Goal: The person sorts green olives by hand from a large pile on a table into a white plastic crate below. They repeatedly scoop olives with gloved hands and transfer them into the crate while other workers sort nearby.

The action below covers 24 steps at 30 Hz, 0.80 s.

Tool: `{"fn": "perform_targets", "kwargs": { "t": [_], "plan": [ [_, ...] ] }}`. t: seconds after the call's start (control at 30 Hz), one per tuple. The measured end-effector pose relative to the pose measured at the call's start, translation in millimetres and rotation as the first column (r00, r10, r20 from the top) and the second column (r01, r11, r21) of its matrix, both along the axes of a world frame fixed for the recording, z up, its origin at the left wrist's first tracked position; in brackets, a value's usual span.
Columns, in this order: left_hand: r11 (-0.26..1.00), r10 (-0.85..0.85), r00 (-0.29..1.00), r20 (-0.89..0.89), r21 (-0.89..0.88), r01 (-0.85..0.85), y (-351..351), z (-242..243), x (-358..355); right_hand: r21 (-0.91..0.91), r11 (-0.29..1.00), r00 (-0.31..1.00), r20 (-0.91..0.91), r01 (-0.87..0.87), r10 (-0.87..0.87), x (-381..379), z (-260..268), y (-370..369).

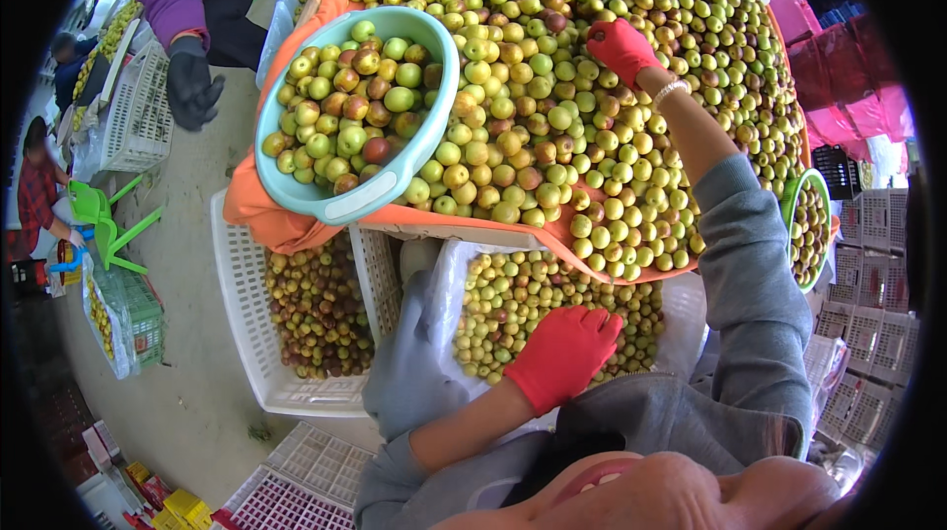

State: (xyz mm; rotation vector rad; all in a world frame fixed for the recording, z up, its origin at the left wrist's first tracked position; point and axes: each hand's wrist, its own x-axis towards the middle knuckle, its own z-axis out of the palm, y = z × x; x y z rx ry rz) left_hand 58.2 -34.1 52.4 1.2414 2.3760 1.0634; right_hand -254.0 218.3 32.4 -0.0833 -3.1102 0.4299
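Observation:
Before me slopes a large heap of green and brown-red jujubes point(518, 131) on an orange cloth point(281, 227). In a red glove, my right hand point(625, 53) reaches over the upper heap with its fingers curled at the fruit; whether it grips one is hidden. My left hand point(566, 356), also red-gloved, is low over the jujubes point(496, 301) in a crate lined with clear plastic point(447, 293). Its back faces me and its palm is out of sight. A pale blue basin point(436, 138) with larger jujubes rests tilted on the heap's left edge.
A white crate point(244, 338) of browner jujubes stands on the floor at left. Another person's dark-gloved hand point(192, 82) hangs beyond the basin. A green basket point(786, 223) holds fruit at right, near stacked crates point(873, 286). A green chair point(100, 212) stands farther left.

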Motion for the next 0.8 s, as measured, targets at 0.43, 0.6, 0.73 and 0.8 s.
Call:
{"fn": "perform_targets", "kwargs": {
  "t": [0.43, 0.6, 0.73, 0.8],
  "plan": [
    [0.994, -0.104, 0.976, 0.190, -0.004, 0.107, 16.5, -43.4, 33.9, -0.835, 0.213, 0.539, 0.500, 0.507, 0.678, 245.2, 43.9, -285.5],
    [0.988, -0.016, 0.996, 0.084, 0.154, 0.003, 7.3, -58.1, 27.5, -0.911, 0.413, 0.711, 0.297, 0.010, 0.638, 251.1, 80.2, -335.2],
    [0.996, 0.035, 0.999, 0.033, 0.085, -0.037, -0.1, -74.3, 11.6, -0.889, 0.428, 0.762, 0.164, -0.161, 0.626, 254.9, 60.7, -283.3],
    [1.000, 0.009, 1.000, 0.017, 0.019, -0.009, 16.6, -68.5, 2.0, -0.903, 0.383, 0.881, 0.008, -0.197, 0.473, 252.8, 21.7, -214.8]
  ]
}}
